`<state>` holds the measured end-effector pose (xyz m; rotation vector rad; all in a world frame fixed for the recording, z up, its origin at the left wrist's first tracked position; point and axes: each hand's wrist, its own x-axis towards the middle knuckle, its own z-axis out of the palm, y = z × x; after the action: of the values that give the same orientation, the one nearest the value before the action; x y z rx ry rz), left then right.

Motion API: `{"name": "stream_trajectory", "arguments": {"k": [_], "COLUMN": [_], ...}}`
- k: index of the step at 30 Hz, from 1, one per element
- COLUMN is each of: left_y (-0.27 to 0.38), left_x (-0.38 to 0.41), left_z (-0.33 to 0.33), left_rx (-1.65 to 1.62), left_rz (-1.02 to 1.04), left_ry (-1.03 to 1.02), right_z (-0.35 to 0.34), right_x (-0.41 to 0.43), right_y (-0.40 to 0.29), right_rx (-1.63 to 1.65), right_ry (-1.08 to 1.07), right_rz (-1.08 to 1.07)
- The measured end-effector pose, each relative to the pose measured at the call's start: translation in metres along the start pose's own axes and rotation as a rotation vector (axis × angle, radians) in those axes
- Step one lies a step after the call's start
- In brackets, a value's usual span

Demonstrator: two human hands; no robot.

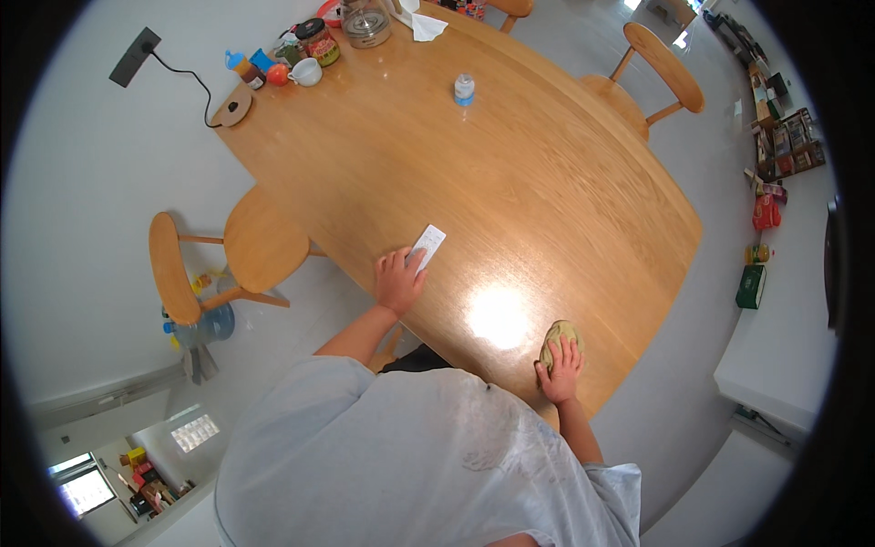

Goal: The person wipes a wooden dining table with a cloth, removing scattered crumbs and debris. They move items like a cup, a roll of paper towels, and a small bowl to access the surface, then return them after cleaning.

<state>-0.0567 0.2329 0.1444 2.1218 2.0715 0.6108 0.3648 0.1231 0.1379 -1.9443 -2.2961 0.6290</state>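
My left hand [398, 280] is at the near edge of the wooden table [383, 171], its fingers on the lower part of a white remote control [431, 239]. The remote's far end sticks out past my fingers, buttons facing up. Farther right, my right hand [563, 372] grips a bunched olive-coloured cloth [562, 331] against the tabletop, fingers spread over it. Part of the cloth is hidden under the palm. Beyond both hands, a small white bottle with a blue band [464, 90] stands upright.
Along the far left edge stand a glass kettle [366, 24], a dark-lidded jar [318, 42], a white cup [306, 72], a red fruit [277, 74] and a corded round base [236, 108]. Wooden chairs flank the table, one at left [266, 239], another at far right [663, 68].
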Motion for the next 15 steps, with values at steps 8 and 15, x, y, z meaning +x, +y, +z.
{"name": "stream_trajectory", "arguments": {"k": [8,15], "left_y": [-0.0014,0.0024], "left_x": [-0.0006,-0.0007], "left_z": [0.0058,0.0078], "left_rx": [-0.009,-0.023], "left_rz": [0.022,0.011], "left_ry": [0.039,0.051], "right_z": [0.0018,-0.0019], "right_x": [-0.0001,0.0006], "right_y": [-0.0008,-0.0012], "right_rx": [0.005,0.006], "right_ry": [0.041,0.037], "right_rz": [-0.005,0.003]}}
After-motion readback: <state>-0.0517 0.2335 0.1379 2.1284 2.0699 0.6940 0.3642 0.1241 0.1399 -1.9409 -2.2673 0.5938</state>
